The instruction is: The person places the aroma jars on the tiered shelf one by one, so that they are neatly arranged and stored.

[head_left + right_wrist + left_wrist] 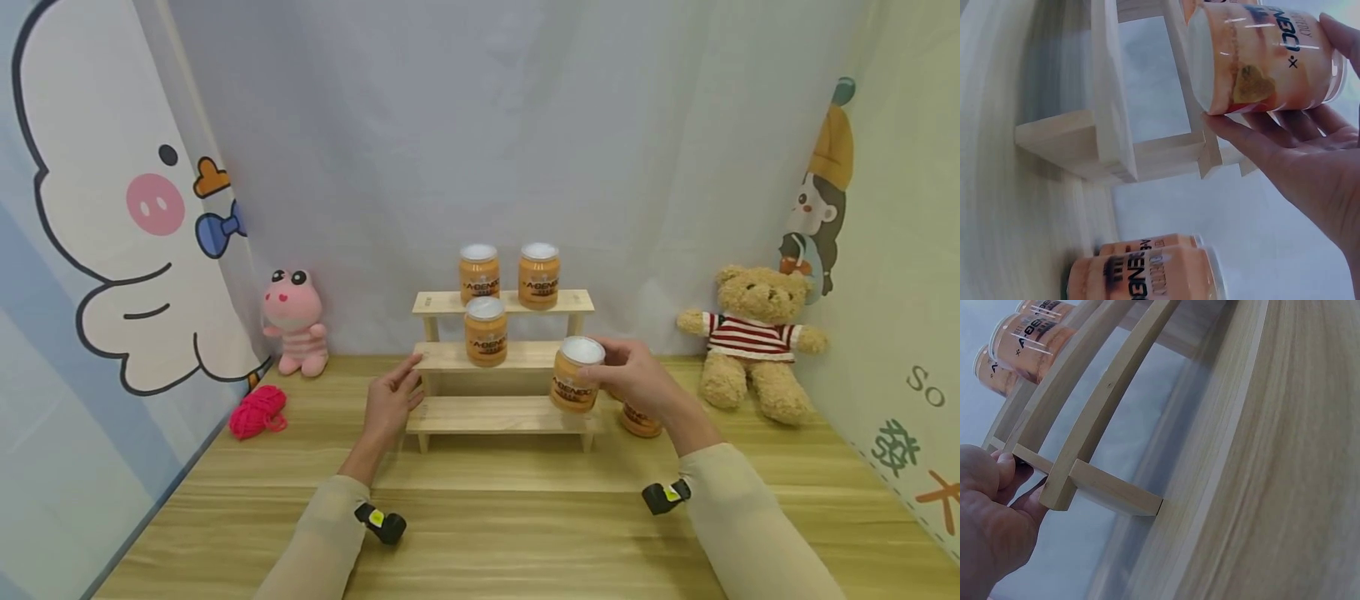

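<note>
My right hand [641, 379] grips an orange-labelled jar [573, 392] with a white lid, thumb on one side and fingers round the other. This jar is at the right end of the three-tier wooden rack [495, 412], in front of the middle board; whether it touches the rack I cannot tell. My left hand [390, 400] holds the rack's left end, thumb and fingers [1036, 503] against the boards' ends. A similar jar [486, 337] stands on the middle board. On the top board are a left jar [478, 279] and a right jar [540, 279].
Right of the rack, jars [1147, 275] stand on the wooden table [480, 542], partly hidden by my right hand in the head view. A pink plush toy [294, 325] and pink yarn [257, 411] are at left. A teddy bear [757, 346] sits at right.
</note>
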`<state>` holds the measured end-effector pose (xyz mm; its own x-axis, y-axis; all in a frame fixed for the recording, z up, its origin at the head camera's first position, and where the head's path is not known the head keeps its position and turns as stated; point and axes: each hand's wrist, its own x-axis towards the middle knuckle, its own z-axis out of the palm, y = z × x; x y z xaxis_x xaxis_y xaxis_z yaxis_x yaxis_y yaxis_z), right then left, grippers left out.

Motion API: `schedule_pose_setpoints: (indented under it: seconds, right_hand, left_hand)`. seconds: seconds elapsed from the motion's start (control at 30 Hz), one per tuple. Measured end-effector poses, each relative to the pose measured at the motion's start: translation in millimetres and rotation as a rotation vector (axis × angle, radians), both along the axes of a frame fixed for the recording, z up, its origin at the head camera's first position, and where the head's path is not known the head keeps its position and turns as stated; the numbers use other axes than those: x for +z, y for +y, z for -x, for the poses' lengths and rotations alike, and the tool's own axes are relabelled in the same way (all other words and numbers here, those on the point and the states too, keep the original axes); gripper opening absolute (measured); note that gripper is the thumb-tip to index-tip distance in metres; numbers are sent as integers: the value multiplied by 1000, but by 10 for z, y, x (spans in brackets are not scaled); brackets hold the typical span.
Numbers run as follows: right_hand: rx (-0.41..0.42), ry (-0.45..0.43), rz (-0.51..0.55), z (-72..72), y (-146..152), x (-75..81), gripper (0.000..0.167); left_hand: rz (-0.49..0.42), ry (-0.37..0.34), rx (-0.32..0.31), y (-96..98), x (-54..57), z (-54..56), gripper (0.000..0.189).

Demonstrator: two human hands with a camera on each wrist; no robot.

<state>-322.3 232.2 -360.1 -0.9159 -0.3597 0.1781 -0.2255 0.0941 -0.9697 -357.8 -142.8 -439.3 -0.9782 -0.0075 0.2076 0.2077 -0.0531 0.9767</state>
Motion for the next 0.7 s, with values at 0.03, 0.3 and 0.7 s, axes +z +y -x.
schedule_pose_setpoints:
  seconds: [0.03,0.3,0.7]
  right_hand:
    - [-2,-10,12,19,-18,21,62]
    - [-59,-36,-13,176,-133,106,70]
    - [-86,-1,-74,350,-325,221,62]
  left_hand:
    - [1,1,0,0,0,1,39]
    - [0,7,1,2,-9,9,39]
    - [-12,21,-3,0,-26,31,39]
